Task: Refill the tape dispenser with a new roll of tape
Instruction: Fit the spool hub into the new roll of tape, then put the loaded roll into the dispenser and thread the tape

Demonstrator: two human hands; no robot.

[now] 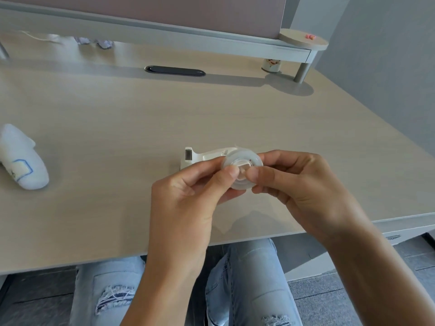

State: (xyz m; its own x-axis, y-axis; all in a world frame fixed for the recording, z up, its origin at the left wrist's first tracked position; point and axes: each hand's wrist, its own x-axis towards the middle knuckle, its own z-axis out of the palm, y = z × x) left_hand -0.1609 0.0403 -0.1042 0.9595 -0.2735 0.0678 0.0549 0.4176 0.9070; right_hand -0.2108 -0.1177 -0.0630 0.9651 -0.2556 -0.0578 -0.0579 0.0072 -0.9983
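A clear roll of tape [242,162] is held above the desk, flat side towards me, with a small white core piece at its centre. My left hand [188,198] pinches its left edge and my right hand [299,184] grips its right side, both thumbs pressing at the core. Just behind the roll, the white tape dispenser [204,156] stands on the desk, its cutter end pointing left and its right part hidden by the roll and my fingers.
The light wooden desk [117,118] has a white soft toy [22,158] at the left, a black cable slot [175,70] at the back, and a raised shelf [235,49] with a small cup [271,65] under it. The desk's front edge runs just below my wrists.
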